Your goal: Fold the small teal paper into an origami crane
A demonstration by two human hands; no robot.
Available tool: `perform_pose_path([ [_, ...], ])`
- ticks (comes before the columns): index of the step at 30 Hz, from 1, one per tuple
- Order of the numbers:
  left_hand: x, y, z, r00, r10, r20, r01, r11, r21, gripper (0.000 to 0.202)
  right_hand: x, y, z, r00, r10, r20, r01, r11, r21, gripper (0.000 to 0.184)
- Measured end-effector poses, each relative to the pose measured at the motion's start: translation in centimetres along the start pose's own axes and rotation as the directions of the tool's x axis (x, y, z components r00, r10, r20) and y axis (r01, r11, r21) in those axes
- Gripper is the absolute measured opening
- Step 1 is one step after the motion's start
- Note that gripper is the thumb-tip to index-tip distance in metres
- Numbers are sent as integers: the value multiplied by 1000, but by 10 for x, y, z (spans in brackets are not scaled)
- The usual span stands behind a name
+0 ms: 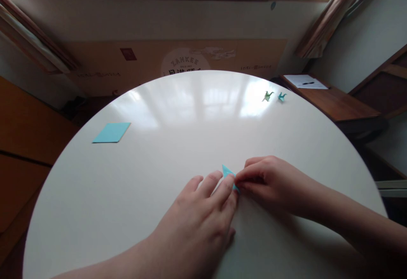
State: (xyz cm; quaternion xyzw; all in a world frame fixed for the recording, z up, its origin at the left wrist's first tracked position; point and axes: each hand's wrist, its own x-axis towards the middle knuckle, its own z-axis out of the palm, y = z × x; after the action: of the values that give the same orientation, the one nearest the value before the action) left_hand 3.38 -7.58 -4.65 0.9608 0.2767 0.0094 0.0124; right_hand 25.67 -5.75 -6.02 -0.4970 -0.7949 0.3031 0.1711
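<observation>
A small piece of light-blue origami paper [226, 170], folded to a point at its far end, lies on the white round table [152, 160]. My left hand [203, 211] rests palm down, fingers stretched out, with its fingertips pressing on the left side of the paper. From the right, my right hand [270, 181] pinches the paper's right edge between thumb and fingers. Most of the folded shape is hidden under the fingers.
To the far left sits a stack of light-blue square paper [112, 132]. Near the table's far right edge stand a green paper crane [267, 96] and a blue paper crane [281, 96]. Beyond, a brown side table [346, 103] bears a white sheet and a pen [308, 83].
</observation>
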Motion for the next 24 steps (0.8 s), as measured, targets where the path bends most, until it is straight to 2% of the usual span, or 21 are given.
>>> perform_pose_path([
  [2, 0, -4, -1, 999, 33, -9, -33, 999, -15, 41, -2, 1, 1, 1000, 12, -8, -12, 1000, 9, 19],
  [6, 2, -7, -5, 998, 16, 63, -11, 996, -85, 39, -6, 3, -1, 1000, 17, 15, -18, 998, 66, 21],
  [9, 2, -3, -6, 998, 13, 63, -9, 998, -62, 49, -6, 2, -2, 1000, 17, 13, -18, 997, 71, 21],
  [15, 2, 11, 0, 999, -8, 45, 6, 999, 43, 69, 2, -7, 1, 999, -34, -26, 30, 991, -131, 21],
  [21, 1, 11, 6, 998, 16, 68, -19, 999, 42, 72, 8, -8, 3, 995, -99, -9, 96, 975, -199, 21],
  [24, 2, 10, 5, 997, -7, 78, 5, 999, 34, 72, 10, -9, 6, 994, -104, -18, 97, 968, -232, 22],
])
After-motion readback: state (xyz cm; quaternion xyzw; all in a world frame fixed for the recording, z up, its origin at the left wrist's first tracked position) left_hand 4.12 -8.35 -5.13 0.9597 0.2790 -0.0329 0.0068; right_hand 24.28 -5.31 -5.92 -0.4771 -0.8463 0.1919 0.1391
